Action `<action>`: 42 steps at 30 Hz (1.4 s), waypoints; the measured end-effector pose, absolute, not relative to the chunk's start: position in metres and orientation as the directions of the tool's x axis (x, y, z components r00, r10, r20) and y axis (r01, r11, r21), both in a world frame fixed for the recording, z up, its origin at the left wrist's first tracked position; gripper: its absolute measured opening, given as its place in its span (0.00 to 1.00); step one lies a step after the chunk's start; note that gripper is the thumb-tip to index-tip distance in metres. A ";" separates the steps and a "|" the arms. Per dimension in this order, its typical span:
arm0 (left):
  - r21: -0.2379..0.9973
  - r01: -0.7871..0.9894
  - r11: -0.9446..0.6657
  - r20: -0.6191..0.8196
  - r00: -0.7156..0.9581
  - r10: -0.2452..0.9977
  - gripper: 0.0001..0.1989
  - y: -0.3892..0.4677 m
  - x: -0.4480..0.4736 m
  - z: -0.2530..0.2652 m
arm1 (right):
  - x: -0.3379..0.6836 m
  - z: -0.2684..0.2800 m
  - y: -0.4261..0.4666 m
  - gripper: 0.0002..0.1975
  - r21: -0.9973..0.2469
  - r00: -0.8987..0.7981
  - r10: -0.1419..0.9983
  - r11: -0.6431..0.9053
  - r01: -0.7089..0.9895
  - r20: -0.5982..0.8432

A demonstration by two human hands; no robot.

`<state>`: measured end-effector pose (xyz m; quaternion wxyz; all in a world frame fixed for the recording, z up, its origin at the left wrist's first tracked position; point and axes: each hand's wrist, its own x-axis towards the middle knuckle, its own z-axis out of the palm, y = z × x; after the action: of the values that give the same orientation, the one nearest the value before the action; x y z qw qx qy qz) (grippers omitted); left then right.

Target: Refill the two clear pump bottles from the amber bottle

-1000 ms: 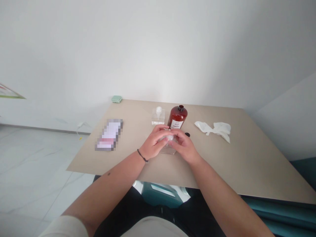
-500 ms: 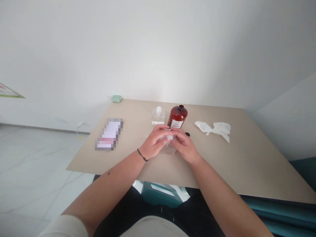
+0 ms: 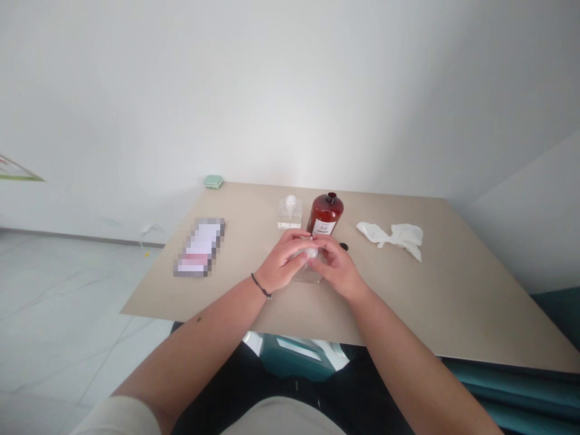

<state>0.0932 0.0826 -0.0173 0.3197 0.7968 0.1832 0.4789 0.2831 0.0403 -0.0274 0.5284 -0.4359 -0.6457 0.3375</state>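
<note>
Both hands meet over a clear square bottle [image 3: 308, 276] standing on the table in front of me. My left hand [image 3: 286, 260] curls round the bottle's whitish, see-through top [image 3: 312, 252] from the left. From the right, my right hand [image 3: 336, 264] closes on the same top, its fingertips meeting those of the left. Just behind them stands a brown-red bottle [image 3: 324, 214] with a white label and an uncapped neck. A black cap [image 3: 344, 247] lies beside my right hand. To the left of the brown bottle is a second clear square bottle [image 3: 290, 214] with a white top.
A phone [image 3: 200, 246] with a blurred-out screen lies on the left of the table [image 3: 408, 302]. Crumpled white tissue [image 3: 393, 237] is on the right. A small green case [image 3: 212, 181] sits at the far left corner, near the wall [image 3: 290, 90].
My thumbs and fingers have shifted very slightly around the bottle's top. The objects on the table have kept their places.
</note>
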 end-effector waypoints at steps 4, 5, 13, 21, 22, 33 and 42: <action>0.688 -0.015 -0.725 0.643 0.474 0.601 0.17 0.082 0.093 -0.017 | 0.285 -0.027 0.041 0.17 -0.893 -0.094 0.916 0.402 0.203 0.391; 0.685 -0.018 -0.728 0.647 0.474 0.597 0.17 0.082 0.093 -0.017 | 0.286 -0.027 0.041 0.17 -0.891 -0.105 0.914 0.405 0.204 0.391; 0.687 -0.005 -0.726 0.642 0.473 0.604 0.17 0.083 0.094 -0.018 | 0.283 -0.027 0.040 0.18 -0.896 -0.071 0.918 0.396 0.202 0.390; 0.687 -0.016 -0.726 0.644 0.477 0.598 0.17 0.082 0.094 -0.016 | 0.285 -0.026 0.040 0.16 -0.878 -0.118 0.908 0.419 0.233 0.402; 0.689 -0.010 -0.725 0.640 0.479 0.601 0.17 0.083 0.094 -0.017 | 0.284 -0.027 0.040 0.17 -0.880 -0.104 0.910 0.414 0.234 0.401; 0.699 -0.020 -0.715 0.634 0.481 0.606 0.17 0.082 0.094 -0.017 | 0.283 -0.027 0.040 0.16 -0.873 -0.093 0.906 0.424 0.241 0.414; 0.694 -0.023 -0.719 0.638 0.482 0.601 0.17 0.083 0.094 -0.017 | 0.285 -0.026 0.040 0.17 -0.858 -0.129 0.894 0.447 0.254 0.428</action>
<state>0.0939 0.0827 -0.0172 0.3277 0.7960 0.1815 0.4755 0.2849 0.0396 -0.0255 0.5082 -0.4210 -0.6821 0.3149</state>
